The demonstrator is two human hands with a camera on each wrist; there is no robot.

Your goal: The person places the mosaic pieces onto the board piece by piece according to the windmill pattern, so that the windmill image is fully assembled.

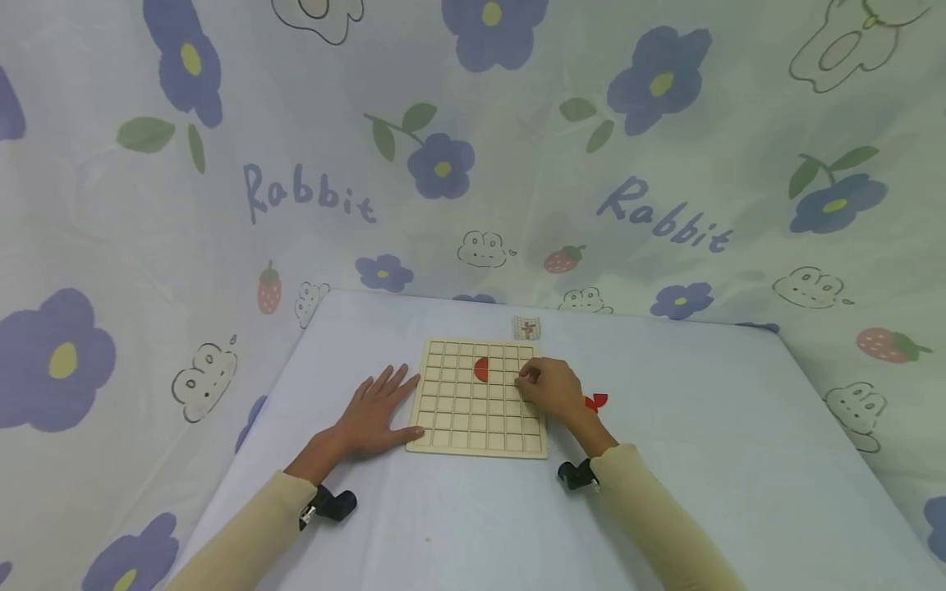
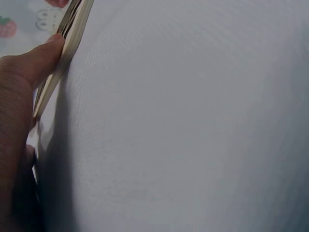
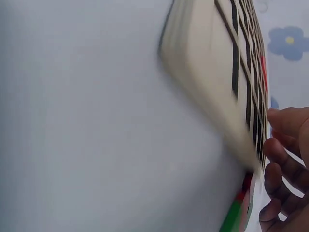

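A square wooden grid board (image 1: 473,439) lies on the white-covered table. Two red quarter-round pieces (image 1: 482,369) sit in neighbouring cells above its middle and together make a half circle. My left hand (image 1: 375,414) lies flat at the board's left edge, fingers spread, with the thumb (image 2: 48,53) touching the rim in the left wrist view. Over the board's right side is my right hand (image 1: 553,386), thumb and fingers (image 3: 275,147) curled with the tips close together. Whether a small piece is between those tips is hidden.
Loose red pieces (image 1: 597,401) lie right of the board, partly behind the right wrist. Red and green pieces (image 3: 234,212) show under the hand in the right wrist view. A small patterned card (image 1: 527,328) lies beyond the board. A printed curtain (image 1: 517,164) hangs behind.
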